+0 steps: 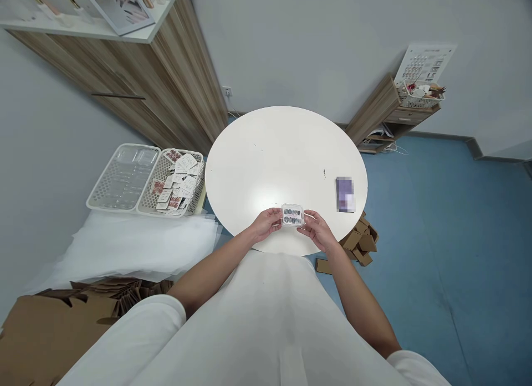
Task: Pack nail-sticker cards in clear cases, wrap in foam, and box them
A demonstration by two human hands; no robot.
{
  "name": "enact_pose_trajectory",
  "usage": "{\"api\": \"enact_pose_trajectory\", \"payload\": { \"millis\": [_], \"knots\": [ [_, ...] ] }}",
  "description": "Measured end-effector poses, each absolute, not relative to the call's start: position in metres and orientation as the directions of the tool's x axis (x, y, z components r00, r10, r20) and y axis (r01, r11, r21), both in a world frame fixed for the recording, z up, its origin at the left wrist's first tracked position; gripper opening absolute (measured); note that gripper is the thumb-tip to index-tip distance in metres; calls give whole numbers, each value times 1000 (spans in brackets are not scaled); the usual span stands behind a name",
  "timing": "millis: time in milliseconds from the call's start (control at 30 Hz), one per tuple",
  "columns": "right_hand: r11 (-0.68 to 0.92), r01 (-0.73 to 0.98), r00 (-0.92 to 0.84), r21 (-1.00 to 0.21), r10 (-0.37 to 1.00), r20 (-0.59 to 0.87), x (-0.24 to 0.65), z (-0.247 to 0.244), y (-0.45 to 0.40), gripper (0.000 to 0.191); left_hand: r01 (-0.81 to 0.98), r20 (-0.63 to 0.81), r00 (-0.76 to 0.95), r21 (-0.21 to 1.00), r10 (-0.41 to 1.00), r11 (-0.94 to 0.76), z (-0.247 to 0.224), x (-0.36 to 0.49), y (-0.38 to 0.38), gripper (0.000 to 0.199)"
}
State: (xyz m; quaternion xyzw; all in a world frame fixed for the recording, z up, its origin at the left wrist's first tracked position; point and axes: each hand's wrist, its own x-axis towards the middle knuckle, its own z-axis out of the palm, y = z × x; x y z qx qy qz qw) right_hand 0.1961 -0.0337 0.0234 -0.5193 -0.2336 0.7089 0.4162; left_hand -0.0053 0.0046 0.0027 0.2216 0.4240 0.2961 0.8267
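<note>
Between my two hands is a small clear plastic box [292, 215] with two rows of dark, shiny press-on nails showing inside it. My left hand [268, 222] grips its left end with thumb and fingers. At the right end, my right hand [316, 230] holds it the same way. The box is over the near part of a round white table [274, 153]; I cannot tell whether it touches the top. To the right on the table lies a blurred purple item [344, 194].
Left of the table, one white basket [92, 200] holds clear plastic boxes and another [195, 209] holds printed cards. White sheets [137, 242] and flat brown cardboard [54, 336] lie nearer. Small cartons [361, 239] sit on the floor at right. Cabinets [174, 81] and a shelf unit [374, 109] stand behind.
</note>
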Motion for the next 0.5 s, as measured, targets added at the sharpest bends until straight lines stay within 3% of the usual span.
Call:
{"api": "enact_pose_trajectory", "payload": {
  "millis": [333, 500],
  "knots": [
    [-637, -287, -136, -716, 767, -627, 196, 10, -29, 34, -296, -567, 405, 661, 718, 689, 4, -1, 0, 28],
    [-598, -289, -70, -747, 792, -607, 202, 10, -31, 34, -3, -569, 381, 787, 729, 617, 1, 5, -11, 40]
  ]
}}
